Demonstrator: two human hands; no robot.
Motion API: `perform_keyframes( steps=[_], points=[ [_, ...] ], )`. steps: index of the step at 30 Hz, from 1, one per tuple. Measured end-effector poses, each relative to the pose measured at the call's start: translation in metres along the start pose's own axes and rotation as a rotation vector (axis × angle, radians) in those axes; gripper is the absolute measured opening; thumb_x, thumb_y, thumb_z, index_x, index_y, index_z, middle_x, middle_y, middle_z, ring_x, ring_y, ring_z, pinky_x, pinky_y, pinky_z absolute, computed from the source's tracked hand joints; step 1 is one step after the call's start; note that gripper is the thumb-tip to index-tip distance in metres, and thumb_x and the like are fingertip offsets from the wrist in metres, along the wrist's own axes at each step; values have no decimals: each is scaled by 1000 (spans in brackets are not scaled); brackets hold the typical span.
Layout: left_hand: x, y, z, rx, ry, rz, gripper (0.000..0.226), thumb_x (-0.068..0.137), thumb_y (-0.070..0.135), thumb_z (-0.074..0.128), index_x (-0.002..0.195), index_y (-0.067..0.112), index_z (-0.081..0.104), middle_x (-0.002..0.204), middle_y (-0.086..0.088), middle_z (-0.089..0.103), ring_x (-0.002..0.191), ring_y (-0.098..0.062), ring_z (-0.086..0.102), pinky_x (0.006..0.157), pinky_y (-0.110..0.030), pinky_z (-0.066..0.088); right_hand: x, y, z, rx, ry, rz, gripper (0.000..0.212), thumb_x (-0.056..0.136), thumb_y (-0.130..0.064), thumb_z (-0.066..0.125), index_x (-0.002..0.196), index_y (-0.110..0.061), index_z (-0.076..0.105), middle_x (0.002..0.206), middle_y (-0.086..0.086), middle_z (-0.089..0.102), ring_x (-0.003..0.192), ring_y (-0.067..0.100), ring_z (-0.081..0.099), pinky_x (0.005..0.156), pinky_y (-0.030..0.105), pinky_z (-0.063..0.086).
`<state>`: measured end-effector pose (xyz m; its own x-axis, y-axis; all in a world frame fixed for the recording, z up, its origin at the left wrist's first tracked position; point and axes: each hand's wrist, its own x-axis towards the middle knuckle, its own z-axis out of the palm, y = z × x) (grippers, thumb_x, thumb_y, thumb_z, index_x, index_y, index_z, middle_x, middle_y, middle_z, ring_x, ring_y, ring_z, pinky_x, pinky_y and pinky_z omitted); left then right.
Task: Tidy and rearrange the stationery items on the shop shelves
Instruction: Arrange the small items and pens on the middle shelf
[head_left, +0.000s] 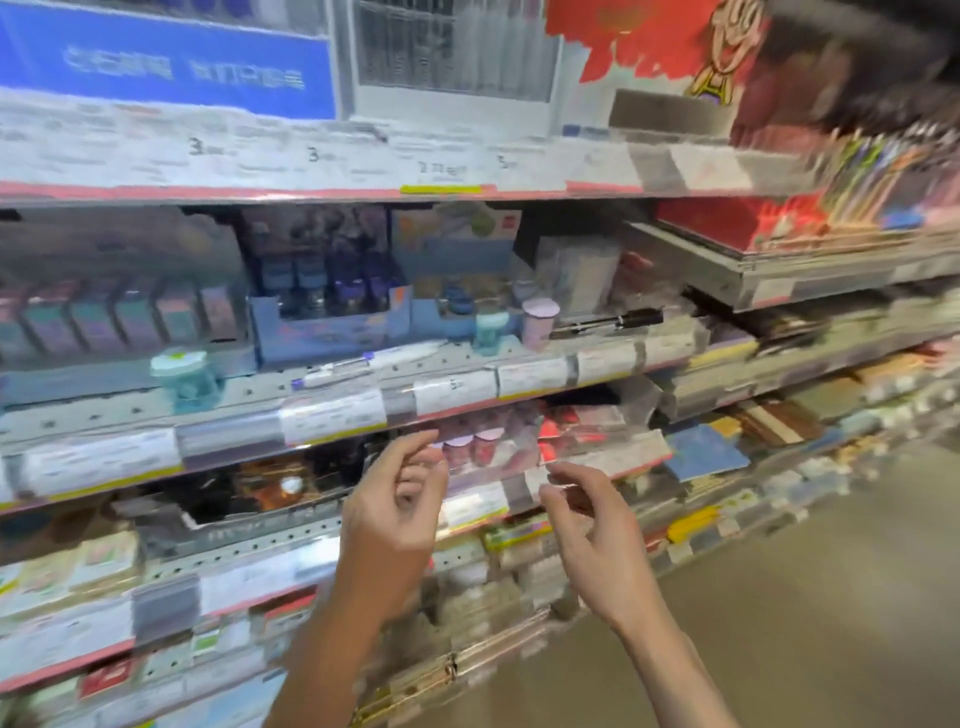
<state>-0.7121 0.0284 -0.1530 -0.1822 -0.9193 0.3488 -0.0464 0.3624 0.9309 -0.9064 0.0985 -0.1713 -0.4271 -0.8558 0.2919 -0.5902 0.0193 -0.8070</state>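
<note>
Head view, blurred by motion: both hands are raised in front of the shelves, well apart from each other. Left hand (400, 499) has loosely curled fingers and holds nothing; right hand (587, 525) is the same, fingers relaxed and apart, just before a price strip (478, 506). Beyond them, pink-lidded jars (472, 447) stand on the lower shelf. Farther up, on the middle shelf (260, 400), a white pen (363, 364) lies near the front edge, a teal jar (182, 376) to its left, a black pen (608, 322) to the right.
</note>
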Motion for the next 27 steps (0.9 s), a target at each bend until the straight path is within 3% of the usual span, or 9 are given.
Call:
perform_keyframes(
  steps=[4,7,12,15,20,23,27],
  points=[
    [16,1,18,57,20,44,23,93,27,59,116,28,61,95,3,66,83,-22,63,74,-34,54,26,6,-12,-13,6,-53,23,97,-39,55,118,-32,61,115,-20,61,107,-1,58,92,30,50],
    [23,11,23,99,67,11,23,93,17,63,110,33,62,94,11,67,87,-15,64,77,-21,53,40,6,-17,-47,-16,-110,26,97,-44,53,119,-33,60,116,-21,61,109,1,57,92,31,50],
    [33,27,25,337,188,71,25,93,27,62,116,36,62,99,20,68,93,-2,63,80,-14,49,74,-2,-36,-96,-41,-298,22,97,-30,58,119,-29,60,114,-19,59,106,-4,55,89,22,46],
    [39,38,27,537,205,201,26,93,27,63,119,31,62,99,21,65,89,-2,63,81,-20,49,99,-9,-55,-125,-65,-425,23,97,-28,59,120,-27,59,108,-17,58,102,-1,55,87,21,44],
    [59,55,27,863,169,362,27,94,33,57,117,20,63,102,11,59,97,-12,56,83,-32,48,147,-20,-80,-192,-123,-627,26,96,-30,58,122,-27,57,106,-13,54,95,9,57,79,31,48],
    [69,59,23,1032,140,359,28,92,37,55,113,20,63,105,7,55,103,-16,52,80,-33,47,173,-27,-84,-232,-160,-725,30,95,-32,57,124,-25,55,112,-7,54,97,14,57,79,38,51],
    [79,56,14,1117,96,341,33,90,42,53,113,20,64,105,8,53,104,-17,50,80,-36,49,191,-39,-79,-280,-208,-784,31,95,-38,55,123,-24,54,113,-4,52,100,16,55,78,33,47]
  ],
)
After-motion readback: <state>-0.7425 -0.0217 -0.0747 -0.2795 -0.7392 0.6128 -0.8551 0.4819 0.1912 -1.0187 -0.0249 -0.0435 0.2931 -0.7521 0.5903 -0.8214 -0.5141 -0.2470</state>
